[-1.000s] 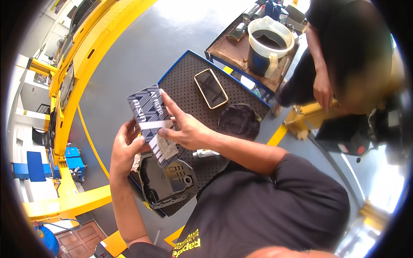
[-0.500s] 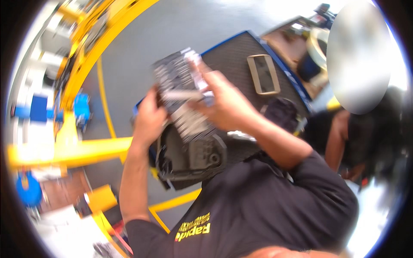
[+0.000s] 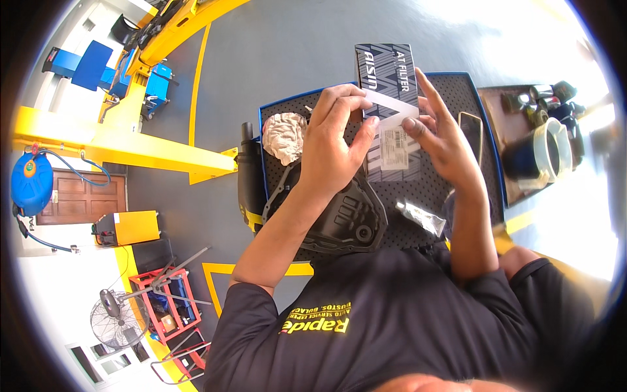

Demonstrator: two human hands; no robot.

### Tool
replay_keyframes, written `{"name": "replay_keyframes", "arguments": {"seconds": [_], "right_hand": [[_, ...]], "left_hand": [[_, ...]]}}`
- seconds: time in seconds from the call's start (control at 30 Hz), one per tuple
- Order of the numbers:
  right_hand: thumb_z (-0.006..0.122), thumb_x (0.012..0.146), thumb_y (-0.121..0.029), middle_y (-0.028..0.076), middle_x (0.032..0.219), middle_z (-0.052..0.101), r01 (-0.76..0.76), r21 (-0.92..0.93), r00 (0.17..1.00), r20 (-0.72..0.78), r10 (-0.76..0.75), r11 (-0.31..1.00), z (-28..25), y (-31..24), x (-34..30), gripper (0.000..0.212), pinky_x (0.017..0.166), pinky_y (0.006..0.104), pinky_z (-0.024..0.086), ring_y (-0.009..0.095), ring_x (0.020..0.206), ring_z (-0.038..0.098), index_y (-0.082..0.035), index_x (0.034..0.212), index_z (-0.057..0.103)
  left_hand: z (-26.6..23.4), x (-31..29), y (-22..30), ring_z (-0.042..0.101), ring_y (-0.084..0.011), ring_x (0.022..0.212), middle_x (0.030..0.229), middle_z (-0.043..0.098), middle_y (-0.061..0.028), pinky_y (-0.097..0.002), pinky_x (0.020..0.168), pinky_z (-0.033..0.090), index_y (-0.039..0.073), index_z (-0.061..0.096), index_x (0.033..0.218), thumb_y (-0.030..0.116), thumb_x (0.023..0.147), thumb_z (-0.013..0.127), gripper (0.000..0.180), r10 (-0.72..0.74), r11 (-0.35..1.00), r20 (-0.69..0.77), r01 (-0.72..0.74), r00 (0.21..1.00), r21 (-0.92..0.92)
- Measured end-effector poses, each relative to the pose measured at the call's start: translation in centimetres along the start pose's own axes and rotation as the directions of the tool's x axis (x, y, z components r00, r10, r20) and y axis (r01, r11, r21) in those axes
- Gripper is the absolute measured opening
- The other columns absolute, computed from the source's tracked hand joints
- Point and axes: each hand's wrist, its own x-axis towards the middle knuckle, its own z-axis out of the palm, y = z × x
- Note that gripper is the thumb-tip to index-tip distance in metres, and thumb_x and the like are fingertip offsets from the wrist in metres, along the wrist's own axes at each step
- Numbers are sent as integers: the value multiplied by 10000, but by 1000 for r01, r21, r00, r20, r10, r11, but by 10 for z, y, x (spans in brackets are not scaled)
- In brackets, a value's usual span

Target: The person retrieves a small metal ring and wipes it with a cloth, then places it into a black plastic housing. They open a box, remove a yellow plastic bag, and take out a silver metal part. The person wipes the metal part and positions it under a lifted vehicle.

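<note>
A tall grey-and-white patterned cardboard box (image 3: 394,168) is held upright between my two hands above a dark perforated mat. My left hand (image 3: 332,134) grips its left side, thumb and fingers on a white band across the front. On the right side, my right hand (image 3: 450,147) presses its thumb to the front face, its fingers at the edge. Below my left wrist lies a black oil pan (image 3: 346,219). A silver squeeze tube (image 3: 423,219) rests right of the pan, and a crumpled whitish rag (image 3: 284,138) lies at the mat's left.
The mat has a blue rim (image 3: 499,186). A tan-framed phone (image 3: 481,140) lies beyond my right hand. At right stand a translucent bucket (image 3: 558,150) and several bottles (image 3: 541,99). A yellow lift arm (image 3: 124,145) reaches in from the left. A co-worker's black sleeve (image 3: 545,287) is nearby.
The box has gone from a tilted, blurred pose at the left to upright and farther right, still in both hands. The view has shifted, bringing the rag and tube into sight.
</note>
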Motion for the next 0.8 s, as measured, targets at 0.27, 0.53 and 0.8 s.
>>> {"name": "replay_keyframes", "arguments": {"seconds": [0.27,0.53,0.8], "right_hand": [[720,936,-519,333,1478,496,-27,-540,973,-206,-100,841,-3,-27,3,940,1124,466,440,451,1389,505,72,1559,336],[765,824,-372,286,1237,661,-125,-566,981,-194,16,815,-49,-39,-7,897,947,454,530,374,1111,669,8,1552,404],[648,923,-261,124,1143,690,-137,323,982,-83,172,936,-119,-8,-41,788,703,271,575,151,925,685,-8,1602,340]], "left_hand": [[19,12,-13,661,-222,1085,1223,635,-141,-325,863,577,-27,664,1078,152,971,734,220,9,977,129,18,992,-213],[65,19,0,675,-150,885,983,673,-73,-297,822,555,2,646,1008,70,918,726,138,-88,887,277,202,957,-414],[65,38,4,605,-96,813,943,661,-49,-273,720,506,34,657,991,73,883,619,121,-210,865,315,327,925,-382]]}}
